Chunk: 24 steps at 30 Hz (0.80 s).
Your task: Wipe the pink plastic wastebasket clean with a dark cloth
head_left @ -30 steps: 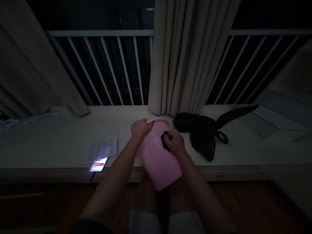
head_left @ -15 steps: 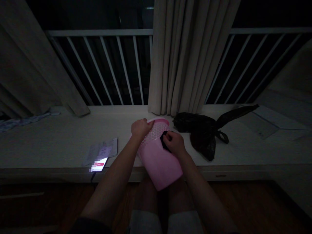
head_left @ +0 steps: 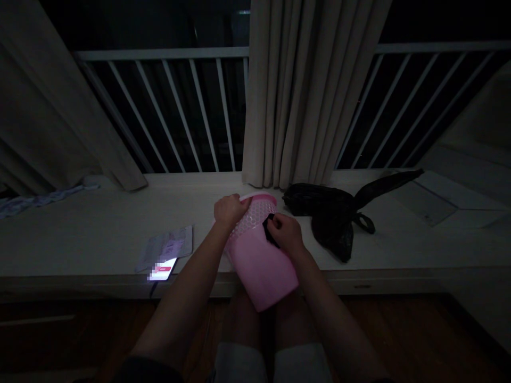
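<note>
A pink plastic wastebasket [head_left: 261, 268] with a honeycomb lattice near its rim lies tilted over my knees and the ledge, its mouth pointing away from me. My left hand [head_left: 230, 211] is closed around the rim at the upper left. Against the basket's right side, my right hand [head_left: 286, 234] pinches a small black cloth [head_left: 270, 229], partly hidden by the fingers, though dim light leaves its material uncertain. Just right of the basket, a knotted black plastic bag [head_left: 333, 231] rests on the ledge.
A lit phone [head_left: 164, 269] lies at the ledge's front edge beside a flat plastic packet [head_left: 170, 246]. Behind the pale ledge [head_left: 107, 223] stand a beige curtain [head_left: 287, 106] and white railings [head_left: 159, 53]. A pale box [head_left: 459, 194] sits at the right.
Hardly anything differs. Both hands keep their hold on the basket and the black cloth, and the view has shifted very slightly.
</note>
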Available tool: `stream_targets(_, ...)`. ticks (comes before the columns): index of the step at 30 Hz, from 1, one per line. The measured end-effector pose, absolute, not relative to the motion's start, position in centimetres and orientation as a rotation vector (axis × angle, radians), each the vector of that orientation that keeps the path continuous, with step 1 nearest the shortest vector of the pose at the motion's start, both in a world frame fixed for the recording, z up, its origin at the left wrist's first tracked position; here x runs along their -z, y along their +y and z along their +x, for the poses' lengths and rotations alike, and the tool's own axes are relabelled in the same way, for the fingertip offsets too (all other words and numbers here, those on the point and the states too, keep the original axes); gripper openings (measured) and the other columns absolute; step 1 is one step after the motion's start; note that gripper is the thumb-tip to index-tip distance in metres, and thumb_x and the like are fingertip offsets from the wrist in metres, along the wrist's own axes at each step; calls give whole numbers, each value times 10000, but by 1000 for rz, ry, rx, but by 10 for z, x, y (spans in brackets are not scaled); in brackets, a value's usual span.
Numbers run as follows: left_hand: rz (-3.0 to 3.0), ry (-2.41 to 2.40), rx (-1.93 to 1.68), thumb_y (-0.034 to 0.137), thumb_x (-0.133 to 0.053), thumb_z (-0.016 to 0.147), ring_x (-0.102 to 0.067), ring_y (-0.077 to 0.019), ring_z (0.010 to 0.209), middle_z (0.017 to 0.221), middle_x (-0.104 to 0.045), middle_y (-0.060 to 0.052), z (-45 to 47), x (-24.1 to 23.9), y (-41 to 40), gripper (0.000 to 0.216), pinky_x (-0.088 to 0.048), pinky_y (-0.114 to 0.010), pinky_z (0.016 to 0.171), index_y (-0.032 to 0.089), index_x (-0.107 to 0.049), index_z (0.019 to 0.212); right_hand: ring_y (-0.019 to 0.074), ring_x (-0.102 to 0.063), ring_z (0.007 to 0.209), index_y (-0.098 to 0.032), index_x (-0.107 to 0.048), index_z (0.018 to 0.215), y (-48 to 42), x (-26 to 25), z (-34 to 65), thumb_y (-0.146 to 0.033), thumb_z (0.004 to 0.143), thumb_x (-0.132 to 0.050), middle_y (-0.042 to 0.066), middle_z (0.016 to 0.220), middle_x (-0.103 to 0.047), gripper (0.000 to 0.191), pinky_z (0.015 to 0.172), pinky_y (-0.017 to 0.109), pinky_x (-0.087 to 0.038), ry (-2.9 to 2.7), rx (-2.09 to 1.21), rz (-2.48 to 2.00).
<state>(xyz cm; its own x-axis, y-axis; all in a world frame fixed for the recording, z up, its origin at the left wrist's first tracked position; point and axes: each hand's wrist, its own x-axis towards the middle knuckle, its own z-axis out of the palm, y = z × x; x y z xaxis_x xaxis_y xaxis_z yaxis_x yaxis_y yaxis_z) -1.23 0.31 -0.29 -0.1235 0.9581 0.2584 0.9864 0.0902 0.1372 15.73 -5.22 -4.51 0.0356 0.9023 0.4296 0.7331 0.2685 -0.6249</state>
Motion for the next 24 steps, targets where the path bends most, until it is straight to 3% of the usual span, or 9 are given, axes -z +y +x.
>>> stream_targets(10,-2046,-2252,456,662,-318,870,-659,-319,929,954,-703,-187,-13,4,3,666,-476,-397,780,139,-708,1006,119,-375,517,-220,-368,546,-53,42,156,-340,784,-504,-46,509,-409,300,526,260,-215,-1644,-277,-1597)
stream_targets(17,-2020,-2250,438,681,-312,861,-663,-316,907,944,-708,-176,-13,6,5,676,-481,-383,757,150,-709,997,154,-483,705,-235,-446,787,-58,43,156,-460,711,-605,-7,822,-541,286,617,256,-329,-1872,-238,-1423)
stream_targets(24,-2043,-2262,435,677,-308,867,-661,-318,930,965,-702,-185,-14,4,3,678,-477,-389,774,148,-706,1018,172,-530,735,-232,-466,783,-61,45,155,-306,739,-509,10,786,-557,96,698,291,-413,-1642,-344,-1271)
